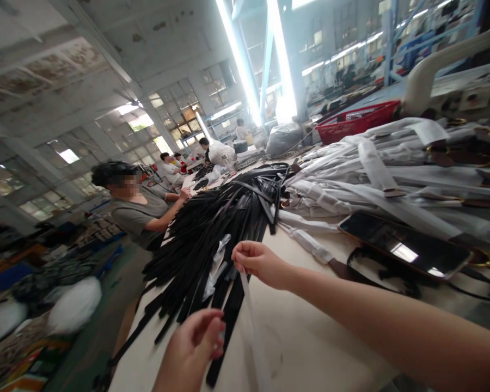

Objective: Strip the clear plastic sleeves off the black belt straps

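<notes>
My right hand (263,264) is closed in a pinch on the end of a narrow translucent white strip (251,321). The strip hangs from my fingertips toward the front of the table. Lower and to the left, my left hand (198,343) is closed, its fingers curled in toward the thumb. A small pale spot shows at its fingertips, too blurred to name. Both hands are above the near end of a large pile of black straps (196,234). Crumpled white film pieces (218,264) lie on those straps, left of my right hand.
Straps wrapped in white film (330,188) heap up on the right of the pale table (302,332). A phone (404,245) lies face up there, near a red basket (357,121). A co-worker (141,204) stands at the table's left edge. White bundles (75,307) sit on the floor.
</notes>
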`<state>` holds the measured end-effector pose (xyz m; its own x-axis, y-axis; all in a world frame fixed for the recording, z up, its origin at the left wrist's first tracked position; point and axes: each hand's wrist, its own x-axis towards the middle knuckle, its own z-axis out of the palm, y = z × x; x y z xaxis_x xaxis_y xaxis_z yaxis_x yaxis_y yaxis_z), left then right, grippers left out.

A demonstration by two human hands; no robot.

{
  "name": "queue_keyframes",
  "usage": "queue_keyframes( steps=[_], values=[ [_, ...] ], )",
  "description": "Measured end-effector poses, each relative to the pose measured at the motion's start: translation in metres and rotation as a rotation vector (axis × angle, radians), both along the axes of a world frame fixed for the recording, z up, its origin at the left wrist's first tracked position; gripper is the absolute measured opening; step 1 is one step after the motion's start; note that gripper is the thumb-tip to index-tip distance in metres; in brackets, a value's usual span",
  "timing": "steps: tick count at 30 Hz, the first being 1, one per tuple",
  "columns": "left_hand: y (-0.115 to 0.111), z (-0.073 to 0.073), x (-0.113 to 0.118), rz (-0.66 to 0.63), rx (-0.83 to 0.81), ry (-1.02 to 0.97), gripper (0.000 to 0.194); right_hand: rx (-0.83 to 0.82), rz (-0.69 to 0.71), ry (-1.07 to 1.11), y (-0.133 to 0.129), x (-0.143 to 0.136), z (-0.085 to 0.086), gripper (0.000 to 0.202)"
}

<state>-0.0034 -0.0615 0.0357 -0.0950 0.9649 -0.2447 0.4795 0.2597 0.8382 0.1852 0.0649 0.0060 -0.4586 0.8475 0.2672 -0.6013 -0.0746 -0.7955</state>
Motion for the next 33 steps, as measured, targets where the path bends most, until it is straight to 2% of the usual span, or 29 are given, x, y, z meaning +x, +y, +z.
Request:
queue_keyframes(
  steps=[3, 5, 7, 11, 13, 17, 24, 28, 31, 33],
  values=[
    [0.048, 0.004, 0.037, -0.059, 0.024, -0.228, 0.062, 0.084, 0.042, -0.046, -0.001, -0.002, -0.004, 0.041],
    [0.066, 0.001, 0.052, -0.088, -0.028, -0.344, 0.051, 0.105, 0.04, -0.068, 0.002, -0.002, -0.006, 0.041],
    [0.073, -0.004, 0.054, -0.053, -0.044, -0.4, 0.043, 0.094, 0.02, -0.077, 0.004, -0.001, -0.006, 0.042],
    [0.076, -0.013, 0.035, 0.063, 0.107, -0.364, 0.039, -0.055, -0.066, -0.153, 0.001, -0.006, -0.008, 0.052],
    [0.077, -0.015, 0.026, 0.08, 0.186, -0.283, 0.04, -0.104, -0.045, -0.254, -0.003, -0.011, -0.012, 0.056],
    [0.08, -0.02, 0.018, 0.067, 0.23, -0.145, 0.044, -0.09, 0.022, -0.378, -0.01, -0.019, -0.022, 0.048],
    [0.081, -0.022, 0.021, 0.028, 0.266, 0.117, 0.043, -0.182, -0.031, -0.459, -0.013, -0.021, -0.02, 0.031],
    [0.081, -0.018, 0.016, -0.032, 0.268, 0.126, 0.036, -0.184, -0.007, -0.457, -0.01, -0.02, -0.02, 0.025],
    [0.081, -0.018, 0.012, -0.105, 0.296, 0.059, 0.034, -0.139, -0.007, -0.473, -0.004, -0.018, -0.023, 0.03],
    [0.082, -0.02, 0.01, -0.107, 0.336, 0.039, 0.032, -0.088, -0.026, -0.503, -0.002, -0.018, -0.025, 0.035]
  ],
)
